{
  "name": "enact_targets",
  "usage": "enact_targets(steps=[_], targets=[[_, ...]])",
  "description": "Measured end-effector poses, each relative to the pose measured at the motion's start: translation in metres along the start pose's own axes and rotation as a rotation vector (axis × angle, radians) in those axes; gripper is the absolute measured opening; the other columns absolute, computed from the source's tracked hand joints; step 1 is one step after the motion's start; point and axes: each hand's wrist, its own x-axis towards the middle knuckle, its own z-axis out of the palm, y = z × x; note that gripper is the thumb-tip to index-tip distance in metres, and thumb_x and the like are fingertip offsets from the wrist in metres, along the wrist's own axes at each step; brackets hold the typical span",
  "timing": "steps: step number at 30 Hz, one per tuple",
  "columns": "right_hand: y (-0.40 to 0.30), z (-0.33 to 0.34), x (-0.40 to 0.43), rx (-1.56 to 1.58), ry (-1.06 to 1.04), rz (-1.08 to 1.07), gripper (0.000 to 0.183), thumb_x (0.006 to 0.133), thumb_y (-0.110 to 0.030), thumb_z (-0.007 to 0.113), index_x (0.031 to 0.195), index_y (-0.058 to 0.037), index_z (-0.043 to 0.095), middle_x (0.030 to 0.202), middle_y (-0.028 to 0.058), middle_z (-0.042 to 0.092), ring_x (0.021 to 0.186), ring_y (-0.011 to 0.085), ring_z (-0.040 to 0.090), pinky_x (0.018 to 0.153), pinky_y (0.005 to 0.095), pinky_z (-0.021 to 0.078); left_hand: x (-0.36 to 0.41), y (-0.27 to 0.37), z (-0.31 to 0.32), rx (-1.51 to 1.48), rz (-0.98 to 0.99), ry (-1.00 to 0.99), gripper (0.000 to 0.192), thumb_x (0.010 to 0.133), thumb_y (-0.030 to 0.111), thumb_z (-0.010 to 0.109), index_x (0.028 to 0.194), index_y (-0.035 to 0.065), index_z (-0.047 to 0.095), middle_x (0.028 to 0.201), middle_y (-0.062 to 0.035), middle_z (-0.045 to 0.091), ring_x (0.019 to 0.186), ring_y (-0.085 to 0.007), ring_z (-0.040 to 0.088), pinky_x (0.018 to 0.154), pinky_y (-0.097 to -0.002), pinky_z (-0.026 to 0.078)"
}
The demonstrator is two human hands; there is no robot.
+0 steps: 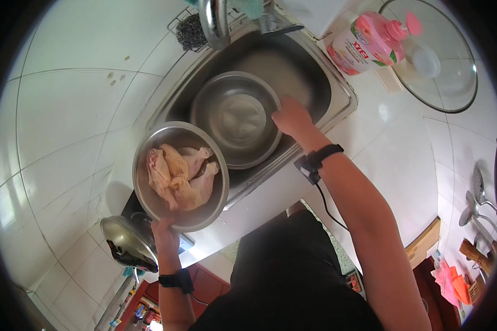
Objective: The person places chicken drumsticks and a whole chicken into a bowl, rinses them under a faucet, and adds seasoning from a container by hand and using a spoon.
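My left hand (165, 236) grips the near rim of a stainless steel bowl (143, 202), which overlaps the near left corner of the sink in view. Several raw chicken legs (190, 190) lie inside this bowl. A second steel basin (236, 159), with nothing but a little sheen on its bottom, sits in the stainless steel sink (335, 99). The right edge of that basin is held by my right hand (290, 118), its fingers curled at the rim. Both wrists wear black straps.
A chrome faucet (214, 25) hangs over the sink's far side, beside a steel wool scrubber (190, 32). On the right counter stand a pink pump bottle (368, 43) and a glass lid (447, 89). A metal wok or lid (126, 231) is near my left forearm. Ladles (478, 182) hang at right.
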Motion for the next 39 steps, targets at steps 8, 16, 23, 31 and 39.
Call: enact_targets(steps=[8, 16, 23, 31, 39], targets=[[-0.024, -0.028, -0.047, 0.15, 0.039, -0.225, 0.021, 0.085, -0.018, 0.062, 0.1, -0.005, 0.055, 0.094, 0.0216, 0.067, 0.095, 0.0438, 0.063, 0.08, 0.0513, 0.0507, 0.005, -0.009, -0.012, -0.018, -0.004, -0.049, 0.043, 0.08, -0.002, 0.053, 0.122, -0.0111, 0.055, 0.117, -0.0147, 0.063, 0.107, -0.0263, 0.064, 0.097, -0.0379, 0.052], [-0.043, -0.041, -0.073, 0.102, 0.169, -0.447, 0.018, 0.086, -0.015, 0.06, 0.101, -0.0073, 0.052, 0.086, 0.0194, 0.067, 0.084, 0.0449, 0.063, 0.073, 0.0531, 0.051, 0.002, -0.004, 0.003, -0.019, 0.004, -0.019, 0.03, 0.078, -0.001, 0.056, 0.107, -0.0089, 0.061, 0.103, -0.0113, 0.064, 0.094, -0.0226, 0.064, 0.087, -0.034, 0.052], [-0.063, -0.042, -0.116, -0.093, 0.216, -0.555, 0.014, 0.088, -0.01, 0.059, 0.101, -0.0114, 0.055, 0.091, 0.0154, 0.063, 0.078, 0.038, 0.067, 0.067, 0.0481, 0.0542, 0.018, -0.024, -0.022, 0.272, 0.135, -0.095, 0.035, 0.079, -0.003, 0.055, 0.113, -0.0095, 0.059, 0.111, -0.0132, 0.065, 0.103, -0.0245, 0.064, 0.095, -0.0366, 0.052], [-0.055, -0.052, -0.12, -0.104, 0.304, -0.536, 0.014, 0.087, -0.01, 0.06, 0.101, -0.0119, 0.056, 0.093, 0.0141, 0.063, 0.073, 0.0369, 0.067, 0.063, 0.0466, 0.0542, 0.01, -0.012, 0.004, 0.117, 0.067, -0.015, 0.026, 0.08, -0.004, 0.055, 0.105, -0.0078, 0.059, 0.107, -0.0126, 0.064, 0.102, -0.0236, 0.064, 0.095, -0.0374, 0.052], [-0.012, -0.049, -0.097, 0.307, 0.143, -0.225, 0.014, 0.087, -0.012, 0.058, 0.098, -0.0047, 0.052, 0.081, 0.0189, 0.064, 0.076, 0.0428, 0.064, 0.066, 0.0508, 0.0477, 0.007, -0.009, 0.011, 0.023, 0.029, -0.013, 0.03, 0.083, 0.006, 0.058, 0.108, -0.009, 0.059, 0.103, -0.0133, 0.062, 0.094, -0.0226, 0.064, 0.086, -0.034, 0.053]])
